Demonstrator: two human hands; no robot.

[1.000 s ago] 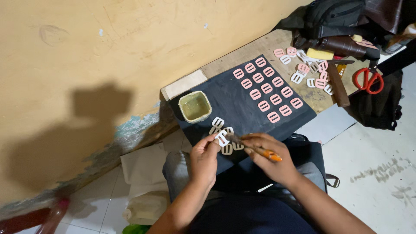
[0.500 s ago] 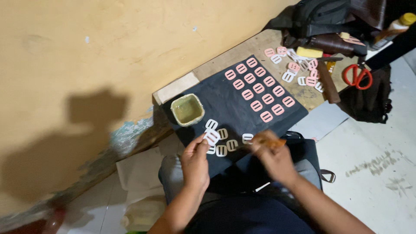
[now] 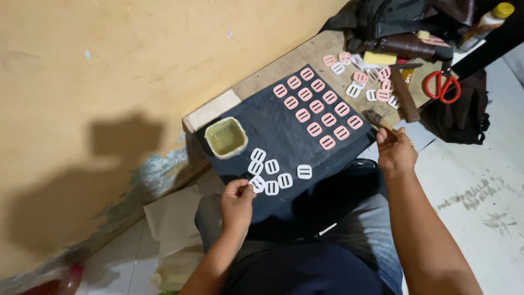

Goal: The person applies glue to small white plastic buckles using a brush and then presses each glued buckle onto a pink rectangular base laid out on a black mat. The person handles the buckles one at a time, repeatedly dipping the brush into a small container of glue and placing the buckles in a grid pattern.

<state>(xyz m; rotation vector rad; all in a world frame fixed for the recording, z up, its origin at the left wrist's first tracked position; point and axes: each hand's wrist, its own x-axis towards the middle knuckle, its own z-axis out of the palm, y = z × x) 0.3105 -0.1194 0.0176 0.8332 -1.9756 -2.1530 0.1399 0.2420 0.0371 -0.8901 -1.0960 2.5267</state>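
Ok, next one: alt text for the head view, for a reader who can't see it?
Seen from above, a seated person's left hand touches a white slotted buckle on a dark sheet, while the right hand holds a brush at the sheet's edge. Rows of pink buckles lie beyond a small square cup; red-handled scissors lie on the wooden bench.

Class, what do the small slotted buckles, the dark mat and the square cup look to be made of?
White buckles and pink buckles: probably moulded plastic, smooth and uniform in shape. Dark mat: perhaps leather or rubber sheet, matte, drooping over the bench edge. Square cup: likely plastic, pale and glossy inside.
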